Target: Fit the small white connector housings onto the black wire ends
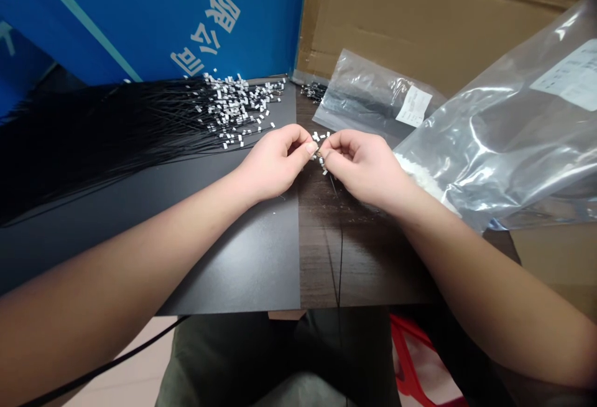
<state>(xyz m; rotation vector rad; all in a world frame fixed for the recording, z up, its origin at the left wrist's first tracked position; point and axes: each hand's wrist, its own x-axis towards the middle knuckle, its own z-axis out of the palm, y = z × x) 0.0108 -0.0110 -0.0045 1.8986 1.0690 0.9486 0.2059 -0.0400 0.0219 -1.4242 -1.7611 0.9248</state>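
Observation:
My left hand [280, 161] and my right hand [366, 161] meet over the table, thumb and forefinger of each pinched together, their tips almost touching. A thin black wire [341, 258] runs down from the right fingertips and over the table's front edge. What the left fingertips pinch is too small and covered to make out. Several small white connector housings [324, 169] lie on the table just around and behind the fingertips. Left of my hands spreads a large bundle of black wires [116, 121], many tipped with white connectors [233, 99].
A clear bag with a label [373, 93] lies behind my right hand, beside dark wire ends [313, 91]. A large clear bag [504, 146] holding small white pieces [422, 177] stands at right. Blue panel [140, 9] and cardboard box [420, 15] border the table [252, 258].

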